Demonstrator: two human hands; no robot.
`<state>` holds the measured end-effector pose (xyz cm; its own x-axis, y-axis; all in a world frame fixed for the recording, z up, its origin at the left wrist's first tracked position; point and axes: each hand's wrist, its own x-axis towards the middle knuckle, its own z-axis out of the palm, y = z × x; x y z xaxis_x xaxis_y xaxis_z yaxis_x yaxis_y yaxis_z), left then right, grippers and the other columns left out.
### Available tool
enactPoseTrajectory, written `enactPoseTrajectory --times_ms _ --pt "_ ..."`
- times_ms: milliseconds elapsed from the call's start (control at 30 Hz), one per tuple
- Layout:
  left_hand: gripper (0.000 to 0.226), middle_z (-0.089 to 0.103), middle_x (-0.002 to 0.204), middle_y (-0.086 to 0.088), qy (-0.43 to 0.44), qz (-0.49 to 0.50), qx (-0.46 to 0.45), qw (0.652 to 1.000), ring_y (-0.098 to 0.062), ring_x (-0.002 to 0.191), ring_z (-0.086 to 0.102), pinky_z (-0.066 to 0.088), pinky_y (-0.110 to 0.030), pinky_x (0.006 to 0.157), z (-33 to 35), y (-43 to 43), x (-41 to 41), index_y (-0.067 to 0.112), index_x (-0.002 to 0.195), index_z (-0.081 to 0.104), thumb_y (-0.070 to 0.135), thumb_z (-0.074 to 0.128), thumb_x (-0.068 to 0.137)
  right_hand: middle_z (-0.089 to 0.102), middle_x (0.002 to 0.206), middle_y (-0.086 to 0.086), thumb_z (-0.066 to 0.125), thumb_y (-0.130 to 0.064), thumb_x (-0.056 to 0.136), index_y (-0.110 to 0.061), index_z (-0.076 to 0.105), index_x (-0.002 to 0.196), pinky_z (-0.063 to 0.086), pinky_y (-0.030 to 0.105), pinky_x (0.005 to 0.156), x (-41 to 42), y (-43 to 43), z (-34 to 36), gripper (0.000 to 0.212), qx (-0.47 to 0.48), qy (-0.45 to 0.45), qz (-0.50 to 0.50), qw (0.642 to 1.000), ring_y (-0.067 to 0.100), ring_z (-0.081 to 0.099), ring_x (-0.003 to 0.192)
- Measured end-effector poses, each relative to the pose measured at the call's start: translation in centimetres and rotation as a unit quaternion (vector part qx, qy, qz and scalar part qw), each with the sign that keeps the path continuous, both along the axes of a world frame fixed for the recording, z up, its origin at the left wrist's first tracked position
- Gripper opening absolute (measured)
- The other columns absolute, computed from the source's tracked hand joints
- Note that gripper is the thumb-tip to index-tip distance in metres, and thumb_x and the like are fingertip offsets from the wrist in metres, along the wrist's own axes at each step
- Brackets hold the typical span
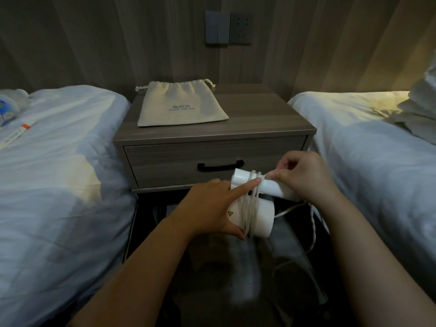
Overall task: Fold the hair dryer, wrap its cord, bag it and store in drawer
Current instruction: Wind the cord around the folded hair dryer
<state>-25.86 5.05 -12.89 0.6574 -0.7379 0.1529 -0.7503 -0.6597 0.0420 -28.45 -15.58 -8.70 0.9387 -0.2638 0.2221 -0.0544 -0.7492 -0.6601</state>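
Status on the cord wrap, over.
Left hand grips folded white hair dryer, index finger pinning loops. Right hand pinches white cord; tail hangs loose. Beige drawstring bag lies on grey nightstand, drawer shut.

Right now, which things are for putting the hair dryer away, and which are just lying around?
For the job: folded white hair dryer, white cord wound round it, beige cloth drawstring bag, grey wooden drawer.
Just lying about: white tube with orange band, blue-and-white item, rumpled white bedding.

Narrow aisle between left bed [59, 161] and right bed [377, 149], as I see it. Drawer [165, 161] closed, hair dryer [262, 215] and cord [313, 232] held before its handle [220, 165]; desk [259, 109] free right of bag [181, 102].
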Motion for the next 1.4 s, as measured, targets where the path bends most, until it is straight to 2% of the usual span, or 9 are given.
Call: enactPoseTrajectory --times_ms 100,233,400,667,900,1033,1133,1267,1400 --pt "0.110 0.052 0.108 0.004 -0.013 -0.007 0.001 1.000 -0.014 0.094 0.047 0.031 -0.027 0.068 0.0 -0.1 -0.3 0.049 0.142 -0.011 0.076 0.059 0.062 0.061 0.062 -0.005 0.072 -0.008 0.078 -0.023 0.062 0.060 0.039 0.018 0.057 0.1 -0.8 0.0 0.025 0.046 0.012 0.031 0.998 0.006 0.053 0.059" --pt "0.110 0.052 0.114 0.002 -0.019 -0.023 0.001 1.000 -0.016 0.099 0.048 0.033 -0.028 0.071 -0.2 -0.3 -0.1 0.050 0.139 -0.018 0.075 0.058 0.064 0.063 0.063 -0.006 0.072 -0.009 0.078 -0.018 0.069 0.067 0.039 0.003 0.051 0.4 -1.2 -0.3 0.015 0.026 0.020 0.046 0.998 -0.001 0.057 0.055" --pt "0.108 0.051 0.129 -0.005 -0.024 -0.049 -0.005 0.998 -0.021 0.112 0.050 0.043 -0.035 0.087 -0.4 -0.6 -0.4 0.051 0.138 -0.016 0.073 0.060 0.065 0.071 0.073 0.006 0.072 -0.014 0.079 -0.025 0.067 0.064 0.048 0.028 0.071 0.8 -1.0 -1.0 0.019 0.058 0.044 0.061 0.995 0.014 0.062 0.070" --pt "0.103 0.051 0.126 -0.005 -0.003 -0.042 0.016 0.999 -0.021 0.110 0.049 0.043 -0.036 0.085 -1.0 -1.1 -0.5 0.049 0.142 -0.008 0.074 0.058 0.066 0.068 0.070 0.000 0.073 -0.018 0.078 -0.015 0.069 0.071 0.048 0.022 0.065 1.1 -0.1 -1.3 0.009 0.073 0.040 0.028 0.996 0.010 0.062 0.068" --pt "0.099 0.048 0.128 -0.003 0.024 -0.037 0.031 0.999 -0.019 0.112 0.046 0.042 -0.035 0.089 -0.8 -1.0 -0.5 0.042 0.145 0.004 0.071 0.059 0.068 0.063 0.062 0.001 0.073 -0.036 0.076 -0.007 0.070 0.070 0.043 0.024 0.056 1.7 -2.2 -1.7 0.030 0.046 0.126 0.039 0.990 0.011 0.056 0.061" --pt "0.100 0.049 0.128 -0.001 0.043 -0.037 0.022 0.998 -0.019 0.114 0.046 0.044 -0.037 0.092 -0.8 -0.9 -0.5 0.044 0.144 0.004 0.071 0.061 0.066 0.065 0.060 -0.001 0.072 -0.024 0.074 -0.012 0.070 0.074 0.047 0.021 0.054 1.6 -4.6 -2.3 0.012 0.290 0.197 0.120 0.929 0.015 0.056 0.061" --pt "0.101 0.048 0.133 0.004 0.093 -0.022 -0.032 0.995 -0.014 0.119 0.045 0.039 -0.031 0.099 -0.7 -0.7 -0.7 0.048 0.143 0.008 0.067 0.067 0.064 0.065 0.076 0.008 0.073 -0.031 0.064 -0.008 0.068 0.084 0.053 0.021 0.051 1.7 -5.9 -3.6 0.031 0.472 0.208 0.129 0.847 0.013 0.062 0.059" --pt "0.100 0.044 0.142 0.009 0.207 0.010 -0.167 0.964 -0.011 0.124 0.044 0.033 -0.022 0.097 -0.6 -0.8 -0.9 0.058 0.135 0.012 0.054 0.078 0.060 0.068 0.069 0.015 0.091 -0.023 0.041 -0.006 0.074 0.079 0.054 0.025 0.044 1.6 -5.6 -5.4 0.045 0.579 0.197 0.152 0.776 0.020 0.065 0.049" --pt "0.093 0.045 0.131 0.024 0.324 0.021 -0.338 0.883 -0.004 0.120 0.048 0.041 -0.018 0.094 -0.5 -0.7 -0.2 0.060 0.128 0.026 0.037 0.084 0.059 0.069 0.065 0.012 0.078 -0.009 0.070 -0.005 0.063 0.086 0.048 0.020 0.035 1.6 -3.5 -4.9 0.022 0.591 0.151 0.134 0.781 0.014 0.066 0.045"
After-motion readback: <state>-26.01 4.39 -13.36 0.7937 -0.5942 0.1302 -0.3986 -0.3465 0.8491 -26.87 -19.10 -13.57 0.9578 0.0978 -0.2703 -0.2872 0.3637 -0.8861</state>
